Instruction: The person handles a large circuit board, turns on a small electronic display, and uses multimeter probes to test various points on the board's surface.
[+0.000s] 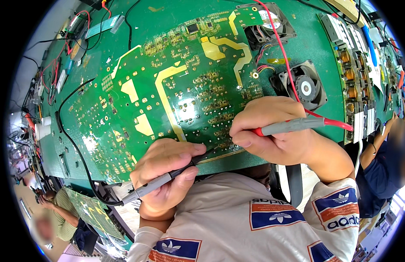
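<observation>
A large green circuit board (132, 111) with broad gold traces lies across the bench in front of me. My left hand (167, 174) is closed around a black and grey test probe (152, 185), whose tip points to the board's near edge. In my right hand (272, 126) is a red and grey test probe (294, 126), gripped between thumb and fingers. Its tip is hidden behind my fingers, close to the board's lower right part. Whether either tip touches a contact I cannot tell.
Two black fans (305, 85) with wires sit by the board's right side. A red lead (281, 48) crosses over them, and a black lead (65, 131) loops at left. Boards with copper coils (353, 83) stand at far right. A co-worker (386, 161) is at right, another person (65, 209) at lower left.
</observation>
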A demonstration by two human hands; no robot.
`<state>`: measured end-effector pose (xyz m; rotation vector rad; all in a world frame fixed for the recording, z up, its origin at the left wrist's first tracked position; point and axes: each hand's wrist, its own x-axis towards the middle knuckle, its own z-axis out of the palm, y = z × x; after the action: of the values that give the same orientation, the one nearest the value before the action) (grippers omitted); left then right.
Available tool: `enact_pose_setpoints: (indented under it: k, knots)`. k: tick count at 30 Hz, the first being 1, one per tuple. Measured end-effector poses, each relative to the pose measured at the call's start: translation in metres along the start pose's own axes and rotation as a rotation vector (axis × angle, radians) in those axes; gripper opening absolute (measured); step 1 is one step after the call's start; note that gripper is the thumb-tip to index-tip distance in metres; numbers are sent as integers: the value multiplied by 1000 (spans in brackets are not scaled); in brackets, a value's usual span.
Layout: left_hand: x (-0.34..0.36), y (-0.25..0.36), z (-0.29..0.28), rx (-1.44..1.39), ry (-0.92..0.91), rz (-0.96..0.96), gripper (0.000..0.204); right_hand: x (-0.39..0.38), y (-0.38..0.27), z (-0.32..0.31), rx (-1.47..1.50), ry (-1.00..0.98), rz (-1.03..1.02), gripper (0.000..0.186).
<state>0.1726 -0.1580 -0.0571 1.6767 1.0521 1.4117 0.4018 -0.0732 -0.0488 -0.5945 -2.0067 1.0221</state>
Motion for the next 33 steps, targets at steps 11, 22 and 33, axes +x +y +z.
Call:
enact_pose_setpoints:
  k: [11, 22, 33]
  knots:
    - [-3, 1, 1, 6, 20, -39, 25, -1, -1, 0, -7, -9, -8, 14]
    - [-4, 3, 3, 10, 35, -60, 25, 1, -1, -3, -14, -26, -4, 7]
    - [-3, 2, 3, 2, 25, -42, 26, 0, 1, -3, -2, -15, 2, 8]
